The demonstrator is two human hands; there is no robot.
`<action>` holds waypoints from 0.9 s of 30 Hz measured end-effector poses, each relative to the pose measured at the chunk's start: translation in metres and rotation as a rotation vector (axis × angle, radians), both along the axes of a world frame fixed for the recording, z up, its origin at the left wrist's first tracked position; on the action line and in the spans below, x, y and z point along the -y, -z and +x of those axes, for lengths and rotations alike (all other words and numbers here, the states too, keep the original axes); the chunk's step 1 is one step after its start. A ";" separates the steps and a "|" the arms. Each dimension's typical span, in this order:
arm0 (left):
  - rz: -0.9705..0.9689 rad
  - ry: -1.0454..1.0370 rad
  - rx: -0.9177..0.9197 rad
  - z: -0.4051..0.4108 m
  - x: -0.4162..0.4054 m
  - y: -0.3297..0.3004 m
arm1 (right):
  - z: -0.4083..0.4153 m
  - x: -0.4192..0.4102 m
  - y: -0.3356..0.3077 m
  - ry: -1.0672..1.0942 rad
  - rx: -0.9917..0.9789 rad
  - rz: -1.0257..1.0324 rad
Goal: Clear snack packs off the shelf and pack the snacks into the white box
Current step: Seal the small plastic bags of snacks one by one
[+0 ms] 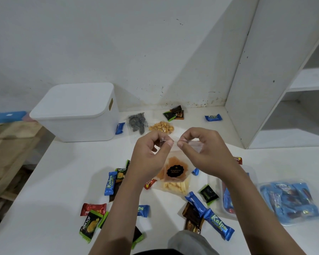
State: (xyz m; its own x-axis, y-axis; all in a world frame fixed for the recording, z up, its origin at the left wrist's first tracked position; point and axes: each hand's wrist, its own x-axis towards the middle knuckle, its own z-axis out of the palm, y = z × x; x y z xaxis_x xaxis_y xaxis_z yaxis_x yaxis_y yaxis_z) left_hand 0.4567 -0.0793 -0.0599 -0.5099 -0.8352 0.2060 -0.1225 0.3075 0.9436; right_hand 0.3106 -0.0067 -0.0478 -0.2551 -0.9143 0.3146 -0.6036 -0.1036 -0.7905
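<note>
Pinching the top edge of a clear pouch [175, 168], both hands hold it up above the table [63, 181]. The left hand [151, 153] has its thumb and curled fingers pressed on the left part of the mouth, and the right hand [203, 153] does the same on the right part, so the two thumbs almost meet in the middle. The pouch hangs down between the wrists. It holds orange chips and carries a black round label.

From this pose I judge that the person is working on the pouch mouth, opening or sealing it; which one I cannot tell. To do it well, the fingers should stay on the strip only and not squeeze the chips below, because these break easily. If the mouth is being opened, the pull should be gentle and level, so the contents do not jump out.

Just under the pouch lies another clear bag of pale yellow sticks [175, 186]. Around it many small wrapped snacks are spread on the table, for example a blue Kalpa bar [218, 224] and a green Nextar pack [90, 226]. The white box [77, 111] stands at the far left of the table, well apart from the hands, and its lid is on. I think the lid must come off before anything goes in. The white shelf [302, 107] at the right shows no packs on the boards in view.
</note>
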 end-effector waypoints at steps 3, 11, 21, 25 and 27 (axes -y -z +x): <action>0.028 0.026 -0.018 0.001 0.001 -0.001 | 0.002 0.002 0.003 -0.002 -0.010 -0.079; 0.078 0.039 0.033 0.001 -0.001 -0.005 | 0.002 0.004 0.002 -0.016 0.065 -0.009; -0.067 -0.013 0.120 0.003 -0.005 -0.003 | 0.004 0.001 -0.003 -0.017 0.040 0.056; -0.089 -0.013 0.100 0.002 -0.010 -0.007 | 0.006 0.001 -0.005 -0.021 0.027 0.048; -0.102 -0.014 0.098 0.003 -0.011 -0.008 | 0.007 0.001 -0.006 -0.023 0.020 0.032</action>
State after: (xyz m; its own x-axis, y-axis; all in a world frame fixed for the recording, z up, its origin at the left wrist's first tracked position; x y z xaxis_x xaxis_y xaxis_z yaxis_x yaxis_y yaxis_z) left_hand 0.4592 -0.0679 -0.0516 -0.5204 -0.8194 0.2403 -0.2173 0.3992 0.8908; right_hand 0.3175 -0.0073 -0.0421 -0.2395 -0.9297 0.2799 -0.5853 -0.0917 -0.8056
